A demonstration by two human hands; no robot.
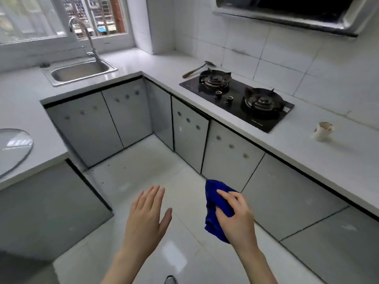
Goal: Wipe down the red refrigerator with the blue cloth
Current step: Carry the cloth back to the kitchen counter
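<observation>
My right hand (238, 220) grips a crumpled blue cloth (216, 203), held in the air above the white floor, low and right of centre. Part of the cloth hangs below my fingers. My left hand (146, 216) is beside it, to the left, flat with its fingers spread and nothing in it. No red refrigerator is in view.
A white L-shaped counter (160, 64) with grey cabinet doors (231, 148) wraps around the floor. It carries a steel sink (80, 71) with a tap at the back left, a black two-burner hob (235, 97), a spatula (196, 69) and a white cup (324, 131). A glass lid (12, 148) lies at the left.
</observation>
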